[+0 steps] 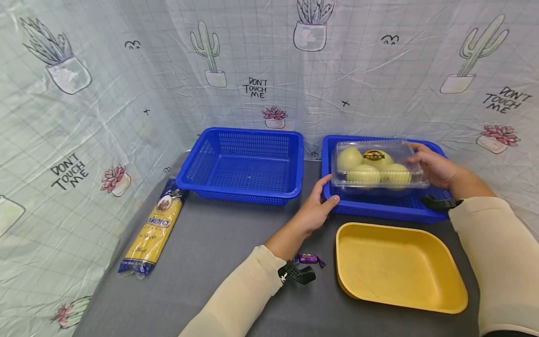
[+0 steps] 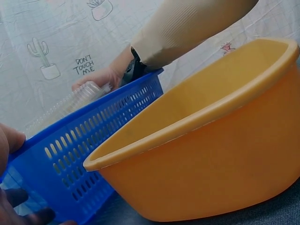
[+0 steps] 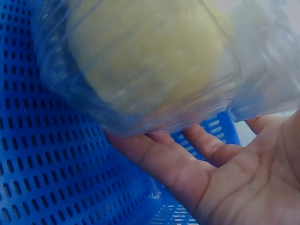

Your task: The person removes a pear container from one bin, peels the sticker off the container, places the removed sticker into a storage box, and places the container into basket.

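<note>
A clear plastic fruit box (image 1: 376, 166) with several pale yellow fruits sits in the right blue basket (image 1: 379, 209). My right hand (image 1: 429, 164) holds the box's right end, thumb on top and fingers beneath. The right wrist view shows those fingers (image 3: 187, 159) under the fruit box (image 3: 140, 61), above the basket floor (image 3: 47, 164). My left hand (image 1: 324, 199) grips the basket's near left corner, thumb over the rim. In the left wrist view the thumb (image 2: 7, 140) and fingers clasp the basket wall (image 2: 84, 150).
An empty blue basket (image 1: 246, 164) stands to the left. A yellow tray (image 1: 400, 267) lies in front of the right basket and fills the left wrist view (image 2: 211, 154). A pasta packet (image 1: 153, 229) lies far left. A purple-wrapped candy (image 1: 309, 259) lies by my left wrist.
</note>
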Motion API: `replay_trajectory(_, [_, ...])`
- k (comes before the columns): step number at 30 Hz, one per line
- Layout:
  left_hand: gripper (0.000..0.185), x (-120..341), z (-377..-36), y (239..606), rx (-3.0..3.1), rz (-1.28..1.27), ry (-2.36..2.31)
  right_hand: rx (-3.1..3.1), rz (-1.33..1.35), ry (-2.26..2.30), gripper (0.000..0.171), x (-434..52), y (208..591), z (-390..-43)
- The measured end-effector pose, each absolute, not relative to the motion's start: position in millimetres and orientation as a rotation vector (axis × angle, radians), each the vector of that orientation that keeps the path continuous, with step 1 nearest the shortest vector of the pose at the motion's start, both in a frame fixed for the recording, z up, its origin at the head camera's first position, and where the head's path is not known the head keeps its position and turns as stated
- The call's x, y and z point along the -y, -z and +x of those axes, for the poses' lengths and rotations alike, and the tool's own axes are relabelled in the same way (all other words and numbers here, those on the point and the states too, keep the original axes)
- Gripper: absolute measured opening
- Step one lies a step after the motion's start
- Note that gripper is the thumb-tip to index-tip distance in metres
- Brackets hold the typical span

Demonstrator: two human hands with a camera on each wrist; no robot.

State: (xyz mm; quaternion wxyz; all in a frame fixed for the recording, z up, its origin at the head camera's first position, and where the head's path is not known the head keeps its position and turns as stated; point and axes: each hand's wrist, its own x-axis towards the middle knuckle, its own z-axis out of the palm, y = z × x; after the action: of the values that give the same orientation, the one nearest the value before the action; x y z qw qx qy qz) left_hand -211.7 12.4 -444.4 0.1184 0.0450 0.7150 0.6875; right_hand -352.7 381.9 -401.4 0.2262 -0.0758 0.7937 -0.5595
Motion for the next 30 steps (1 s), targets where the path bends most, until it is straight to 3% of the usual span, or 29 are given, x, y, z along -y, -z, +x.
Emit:
replay_trajectory(7, [0.061, -14, -212, 444, -2.096, 0.122, -2.000, -2.200, -0.206, 1.560, 0.078, -385, 394, -347])
replay_trajectory(14, [0.061, -14, -212, 445, -2.120, 0.134, -1.998, -2.249, -0.234, 1.603, 0.050, -390, 391, -338])
replay_trajectory(30, [0.062, -25, -205, 425, -2.368, 0.104, -2.025, -1.961, -0.271, 2.000, 0.037, -396, 378, -302])
